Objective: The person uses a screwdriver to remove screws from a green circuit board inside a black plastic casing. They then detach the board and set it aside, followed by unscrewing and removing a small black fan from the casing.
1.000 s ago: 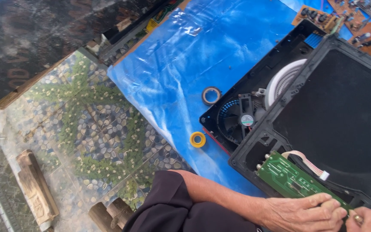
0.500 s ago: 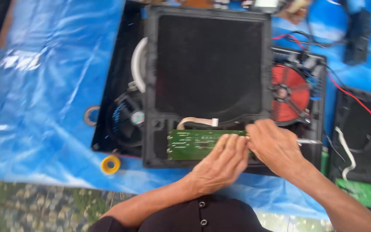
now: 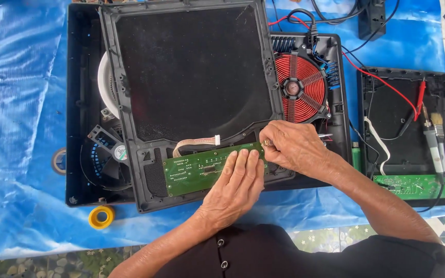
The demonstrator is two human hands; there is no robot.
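Your left hand (image 3: 237,183) flat, fingers open, pressing green board (image 3: 202,169) on black panel (image 3: 191,72). Your right hand (image 3: 294,146) grip pinched at board's right end; contents unclear.

One label is seen: a small round white sticker (image 3: 121,152) on the black fan's hub, left of the green board.

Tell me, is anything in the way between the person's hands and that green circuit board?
Nothing visible is. The left hand lies flat with its fingers right on the green circuit board, and the right hand is at the board's right end. The ribbon cable curves behind the board, clear of both hands.
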